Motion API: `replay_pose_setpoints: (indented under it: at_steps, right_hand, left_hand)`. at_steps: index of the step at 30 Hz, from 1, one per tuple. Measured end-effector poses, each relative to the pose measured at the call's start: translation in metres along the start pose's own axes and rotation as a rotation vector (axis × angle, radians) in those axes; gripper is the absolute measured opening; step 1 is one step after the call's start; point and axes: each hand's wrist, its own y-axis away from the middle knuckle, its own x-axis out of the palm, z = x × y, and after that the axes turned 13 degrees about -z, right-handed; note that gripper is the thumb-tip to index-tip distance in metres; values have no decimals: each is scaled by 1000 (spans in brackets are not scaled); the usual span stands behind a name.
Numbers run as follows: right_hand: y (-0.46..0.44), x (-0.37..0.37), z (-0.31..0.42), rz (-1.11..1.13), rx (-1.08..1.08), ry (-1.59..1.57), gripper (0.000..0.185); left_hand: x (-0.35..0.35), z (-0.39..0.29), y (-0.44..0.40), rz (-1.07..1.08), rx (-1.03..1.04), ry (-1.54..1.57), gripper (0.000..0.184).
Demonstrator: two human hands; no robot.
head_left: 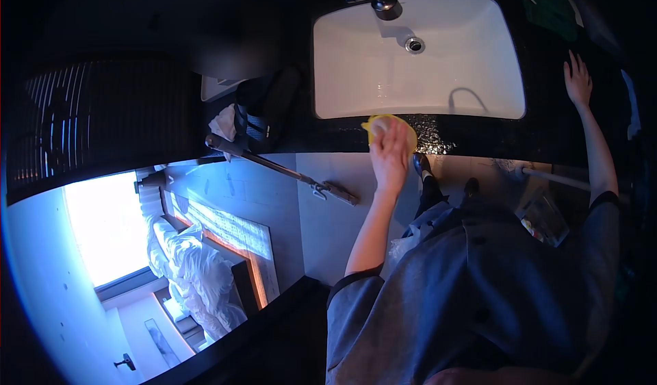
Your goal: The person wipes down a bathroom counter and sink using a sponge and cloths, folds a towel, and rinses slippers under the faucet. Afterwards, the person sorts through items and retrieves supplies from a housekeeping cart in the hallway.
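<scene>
Head view: the sink [417, 77] serves as reference. The left hand [390, 151] lies palm down over a yellow-edged cloth [413, 131] on the counter [335, 133], just in front of the sink. Its fingers are extended, close together; any grip on the edge cannot be confirmed. Water drops [432, 137] mark the counter immediately right of the cloth. The right hand [578, 80], right of the sink, is open, fingers slightly spread, with nothing visible in hold. The faucet [387, 7] stands behind the sink.

it's a bedroom suite, with sink [410, 84] and bed [191, 268] (rumpled).
</scene>
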Motion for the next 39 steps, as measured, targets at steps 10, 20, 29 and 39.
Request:
replay_pose_setpoints:
  at_steps: [10,20,29,39]
  right_hand:
    - [-1,16,-8,-243,-106,-254,45]
    - [30,-274,287,422,-859,-1418,32]
    - [99,-433,594,870,-845,-1338,85]
    - [94,-418,594,1217,-412,-1884,26]
  left_hand:
    - [-25,148,-27,-181,-155,-172,34]
    - [-49,157,-11,-189,-170,-102,36]
    - [-41,120,-1,-233,-151,98,46]
    - [-45,146,6,-150,-112,123,42]
